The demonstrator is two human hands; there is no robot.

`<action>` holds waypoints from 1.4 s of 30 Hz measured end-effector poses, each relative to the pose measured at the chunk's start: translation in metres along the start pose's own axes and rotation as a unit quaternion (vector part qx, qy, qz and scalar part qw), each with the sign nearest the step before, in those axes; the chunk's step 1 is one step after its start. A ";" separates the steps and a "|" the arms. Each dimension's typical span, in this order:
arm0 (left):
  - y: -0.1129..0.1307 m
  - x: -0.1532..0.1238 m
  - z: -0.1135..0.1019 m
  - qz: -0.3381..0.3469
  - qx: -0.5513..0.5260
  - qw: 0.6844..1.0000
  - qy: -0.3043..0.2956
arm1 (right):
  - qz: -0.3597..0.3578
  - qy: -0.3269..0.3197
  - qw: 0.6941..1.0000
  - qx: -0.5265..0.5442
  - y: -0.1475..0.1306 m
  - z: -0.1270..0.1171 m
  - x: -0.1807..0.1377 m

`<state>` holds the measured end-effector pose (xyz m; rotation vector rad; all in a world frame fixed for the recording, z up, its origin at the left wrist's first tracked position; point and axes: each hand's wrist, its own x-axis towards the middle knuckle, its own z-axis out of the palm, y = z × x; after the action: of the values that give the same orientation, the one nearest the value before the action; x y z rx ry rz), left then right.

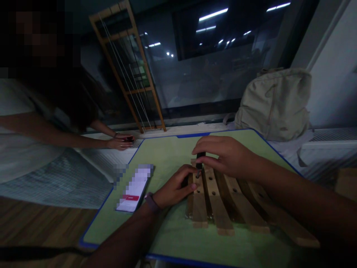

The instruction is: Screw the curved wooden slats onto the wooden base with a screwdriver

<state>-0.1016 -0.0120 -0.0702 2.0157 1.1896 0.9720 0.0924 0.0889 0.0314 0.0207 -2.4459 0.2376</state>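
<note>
My right hand is closed around the black handle of a screwdriver. Its metal shaft points down at a hole in the leftmost wooden slat. Beside the tip, my left hand curls at that slat, thumb on its near side and index finger close to the shaft. Several slats with dark holes lie side by side across brown, shiny strips. My right forearm covers part of the slats on the right.
A phone with a lit screen lies left on the green tabletop with blue edging. Behind the table are a beige backpack and a wooden frame with cords leaning on the window. Another person's hands rest near the radiator at left.
</note>
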 end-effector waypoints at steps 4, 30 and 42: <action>-0.002 0.000 0.000 0.003 -0.013 1.000 -0.004 | -0.002 0.000 1.000 -0.013 -0.001 -0.001 0.000; -0.004 0.000 0.001 -0.002 -0.017 1.000 0.000 | 0.001 -0.007 1.000 -0.008 -0.002 -0.002 -0.001; -0.001 0.000 0.002 -0.007 -0.001 1.000 0.015 | 0.033 -0.020 0.999 0.012 -0.001 0.002 -0.002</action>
<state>-0.1006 -0.0123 -0.0717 1.9959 1.2166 1.0001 0.0926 0.0873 0.0287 -0.0450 -2.4858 0.2997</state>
